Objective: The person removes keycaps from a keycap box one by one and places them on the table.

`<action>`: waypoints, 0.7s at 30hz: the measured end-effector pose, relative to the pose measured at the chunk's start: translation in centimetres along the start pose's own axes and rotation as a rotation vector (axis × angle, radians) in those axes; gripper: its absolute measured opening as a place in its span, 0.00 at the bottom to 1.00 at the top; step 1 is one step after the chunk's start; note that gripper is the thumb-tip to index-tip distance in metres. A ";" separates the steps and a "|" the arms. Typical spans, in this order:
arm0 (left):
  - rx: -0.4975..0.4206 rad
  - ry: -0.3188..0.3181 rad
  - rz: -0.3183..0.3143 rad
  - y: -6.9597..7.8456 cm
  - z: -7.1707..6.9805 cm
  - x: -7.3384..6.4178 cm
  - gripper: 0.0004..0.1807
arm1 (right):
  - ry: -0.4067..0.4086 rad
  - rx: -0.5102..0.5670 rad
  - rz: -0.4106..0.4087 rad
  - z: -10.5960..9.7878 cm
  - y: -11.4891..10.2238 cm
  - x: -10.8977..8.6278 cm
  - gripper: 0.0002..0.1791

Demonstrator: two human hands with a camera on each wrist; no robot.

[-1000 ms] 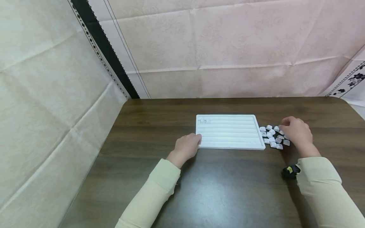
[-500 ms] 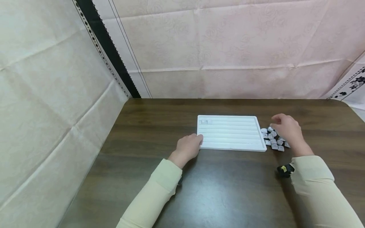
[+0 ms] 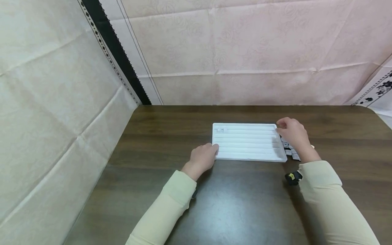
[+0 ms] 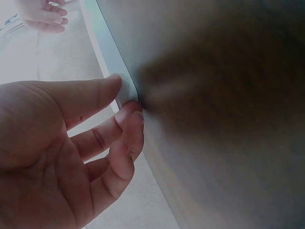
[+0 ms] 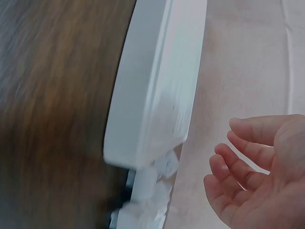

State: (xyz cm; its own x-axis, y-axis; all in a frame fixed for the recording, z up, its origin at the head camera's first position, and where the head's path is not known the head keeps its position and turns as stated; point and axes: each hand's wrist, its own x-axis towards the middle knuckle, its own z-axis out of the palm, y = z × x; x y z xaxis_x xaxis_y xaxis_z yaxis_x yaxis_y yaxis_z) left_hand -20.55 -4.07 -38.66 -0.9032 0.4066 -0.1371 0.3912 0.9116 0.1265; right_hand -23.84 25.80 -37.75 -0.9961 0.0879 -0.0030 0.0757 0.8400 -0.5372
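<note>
A white ridged tray (image 3: 248, 142) lies on the table, with small marks or pieces too faint to tell in its far left corner. My left hand (image 3: 202, 159) holds its near left corner; in the left wrist view, thumb and fingers pinch the tray's edge (image 4: 109, 52). Above the tray's far right corner hovers my right hand (image 3: 294, 136). In the right wrist view, that hand's fingers (image 5: 233, 171) are loosely bent and nothing shows between them. Small white blocky pieces (image 3: 288, 152) lie against the tray's right side, partly hidden under the right hand.
The brown wooden table (image 3: 171, 129) ends at a far edge, behind which hangs a pale patterned cloth (image 3: 263, 51). Another pale cloth (image 3: 61, 119) hangs along the left side. A black device (image 3: 294, 177) sits at the right wrist.
My right hand has moved left from the loose white pieces to the tray's far right corner. My left hand stays on the tray's corner. The view has shifted slightly.
</note>
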 end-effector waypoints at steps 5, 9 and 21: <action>0.000 -0.005 0.000 -0.1 0.0 0.1 0.02 | -0.022 0.002 0.000 0.6 -1.4 0.5 0.20; 0.003 -0.003 0.003 -0.1 0.0 0.1 0.02 | -0.028 0.003 -0.024 1.2 -2.9 0.9 0.19; -0.002 0.007 0.009 -0.1 0.2 0.2 0.02 | -0.041 0.060 -0.059 3.1 -6.2 1.8 0.18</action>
State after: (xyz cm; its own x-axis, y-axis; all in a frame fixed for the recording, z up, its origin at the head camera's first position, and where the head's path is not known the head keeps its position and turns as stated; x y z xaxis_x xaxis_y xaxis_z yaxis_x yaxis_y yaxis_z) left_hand -20.73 -4.07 -38.90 -0.9008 0.4145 -0.1292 0.3990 0.9077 0.1302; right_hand -26.21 19.07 -37.06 -0.9999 0.0167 -0.0037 0.0157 0.8097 -0.5866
